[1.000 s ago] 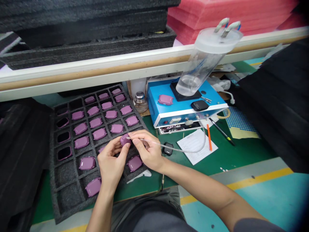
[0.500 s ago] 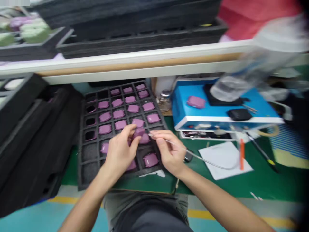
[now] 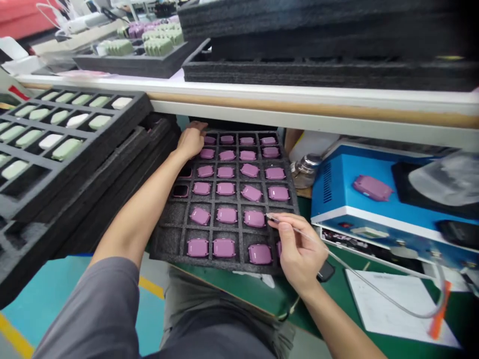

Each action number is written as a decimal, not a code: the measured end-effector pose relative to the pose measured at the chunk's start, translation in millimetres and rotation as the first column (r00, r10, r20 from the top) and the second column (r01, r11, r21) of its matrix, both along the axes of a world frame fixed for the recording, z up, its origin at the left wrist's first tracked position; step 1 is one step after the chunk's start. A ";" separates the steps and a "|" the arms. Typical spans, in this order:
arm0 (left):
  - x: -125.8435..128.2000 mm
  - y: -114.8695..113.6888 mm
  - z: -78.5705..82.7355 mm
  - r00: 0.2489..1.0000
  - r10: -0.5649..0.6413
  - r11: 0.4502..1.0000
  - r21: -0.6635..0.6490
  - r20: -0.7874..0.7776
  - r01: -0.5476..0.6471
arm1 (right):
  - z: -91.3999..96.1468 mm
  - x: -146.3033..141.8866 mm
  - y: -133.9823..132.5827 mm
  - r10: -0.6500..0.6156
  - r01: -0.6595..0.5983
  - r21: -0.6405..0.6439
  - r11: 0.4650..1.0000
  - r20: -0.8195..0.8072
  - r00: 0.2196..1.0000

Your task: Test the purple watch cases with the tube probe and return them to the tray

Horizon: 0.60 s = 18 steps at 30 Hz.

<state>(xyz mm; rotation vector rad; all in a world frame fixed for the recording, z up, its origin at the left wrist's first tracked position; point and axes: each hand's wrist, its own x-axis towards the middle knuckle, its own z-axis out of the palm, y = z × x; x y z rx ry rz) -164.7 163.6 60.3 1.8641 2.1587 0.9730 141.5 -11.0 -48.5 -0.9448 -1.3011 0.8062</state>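
A black foam tray lies on the green bench, its cells filled with purple watch cases. My left hand is at its far left corner, beside a watch case in the back row. Its fingers are slightly apart, with the fingertips partly hidden. Closed in a pinch, my right hand holds a thin pointed tool on a long grey tube. The tip is close to the right edge of one watch case. Two dark-faced watch bodies show in the left column.
At left, a foam tray of pale green cases tops a stack. A blue box at right carries a purple case. Nearby are a glass jar, white paper and an orange strip. The shelf edge runs above.
My left hand has gone from the tray's middle, where it held a watch case, to the far left corner. A back-row cell there now contains a case. The view has swung left.
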 end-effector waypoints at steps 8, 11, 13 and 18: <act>-23.3 -170.0 -18.8 0.969 -0.060 0.985 -0.174 -0.240 0.018 | 2.9 -2.3 -0.6 -0.048 0.046 -0.030 0.998 -0.058 0.997; -19.0 -191.0 -23.1 0.913 -0.136 0.969 -0.242 -0.385 0.043 | 0.9 -2.0 -1.1 -0.074 0.072 -0.033 0.997 -0.045 0.996; -16.9 -187.0 -16.9 0.862 -0.222 0.940 -0.335 -0.456 0.065 | 0.1 -2.1 -1.3 -0.077 0.075 -0.025 0.997 -0.052 0.996; 15.2 -180.4 -5.2 0.909 -0.085 0.972 -0.234 -0.407 -0.014 | 2.1 -3.5 0.1 -0.050 0.052 0.024 0.998 -0.066 0.997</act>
